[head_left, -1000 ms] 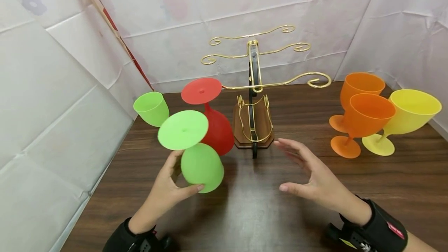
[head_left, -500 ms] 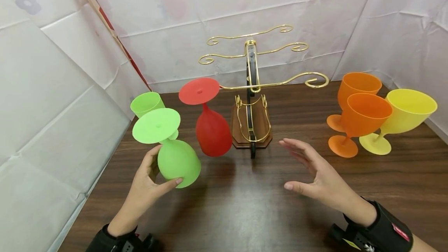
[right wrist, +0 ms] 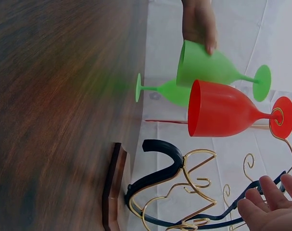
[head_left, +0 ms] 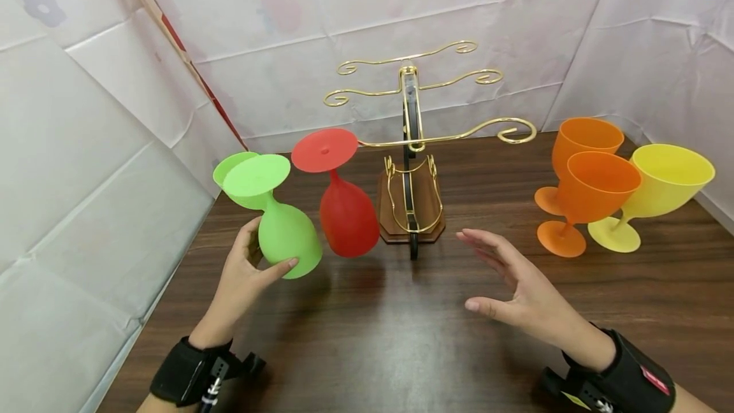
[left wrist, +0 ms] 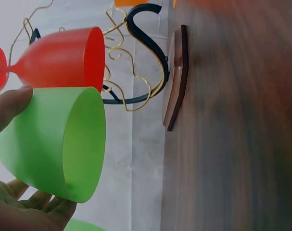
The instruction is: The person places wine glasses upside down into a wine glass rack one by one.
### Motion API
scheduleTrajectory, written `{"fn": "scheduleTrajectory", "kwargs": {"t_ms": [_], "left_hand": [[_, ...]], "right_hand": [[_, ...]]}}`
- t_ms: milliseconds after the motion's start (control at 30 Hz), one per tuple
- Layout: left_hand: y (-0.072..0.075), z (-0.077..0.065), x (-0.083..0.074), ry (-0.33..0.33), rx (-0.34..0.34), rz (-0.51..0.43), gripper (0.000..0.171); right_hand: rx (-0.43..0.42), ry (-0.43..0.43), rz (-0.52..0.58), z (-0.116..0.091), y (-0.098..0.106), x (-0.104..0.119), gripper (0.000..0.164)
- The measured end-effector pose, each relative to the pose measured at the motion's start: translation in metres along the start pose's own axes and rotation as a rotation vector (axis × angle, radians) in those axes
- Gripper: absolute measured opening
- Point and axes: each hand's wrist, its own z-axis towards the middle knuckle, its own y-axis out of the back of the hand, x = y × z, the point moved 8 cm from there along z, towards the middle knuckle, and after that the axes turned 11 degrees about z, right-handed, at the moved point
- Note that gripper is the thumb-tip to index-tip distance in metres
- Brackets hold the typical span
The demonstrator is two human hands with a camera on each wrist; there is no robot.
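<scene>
My left hand point(head_left: 243, 273) grips an upside-down green goblet point(head_left: 288, 238) by its bowl, thumb on the near side and fingers behind. The goblet is held above the table, its foot upward. Just right of it a red goblet point(head_left: 348, 215) hangs upside down by its foot from the lowest arm of a gold wire rack point(head_left: 459, 137). In the left wrist view the green bowl point(left wrist: 44, 137) shows its open mouth beside the red bowl. My right hand point(head_left: 518, 285) is held over the table right of the rack, fingers extended, thumb apart, holding nothing.
A second green goblet point(right wrist: 172, 91) stands upright at the back left, partly hidden behind the held one in the head view. Two orange goblets point(head_left: 599, 187) and a yellow goblet point(head_left: 668, 180) stand upright on the right. The rack has a wooden base point(head_left: 425, 206). White cloth point(head_left: 275, 11) walls the table.
My left hand has carried the green goblet leftward, away from the red one, and tilted it so its foot points further back. The red goblet stays hanging. My right hand has barely moved.
</scene>
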Motion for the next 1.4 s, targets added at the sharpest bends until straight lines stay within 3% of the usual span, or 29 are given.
{"fn": "scheduleTrajectory", "kwargs": {"t_ms": [267,600,800,1100,1400], "left_hand": [[-0.006,0.027,0.004,0.1,0.026,-0.057,0.081],[-0.01,0.064,0.001,0.094,0.029,-0.04,0.086],[-0.014,0.079,-0.001,0.073,0.043,-0.054,0.084],[-0.022,0.097,-0.014,0.022,0.067,-0.155,0.08],[-0.034,0.105,-0.046,-0.081,0.155,-0.133,0.069]], "right_hand": [[-0.006,-0.016,-0.017,-0.001,0.0,-0.002,0.08],[-0.009,-0.021,-0.02,-0.002,0.002,-0.005,0.079],[-0.016,-0.016,-0.009,-0.003,0.005,-0.007,0.079],[-0.023,-0.021,-0.023,-0.004,0.006,-0.007,0.079],[-0.024,-0.029,-0.03,-0.005,0.005,-0.008,0.079]]}}
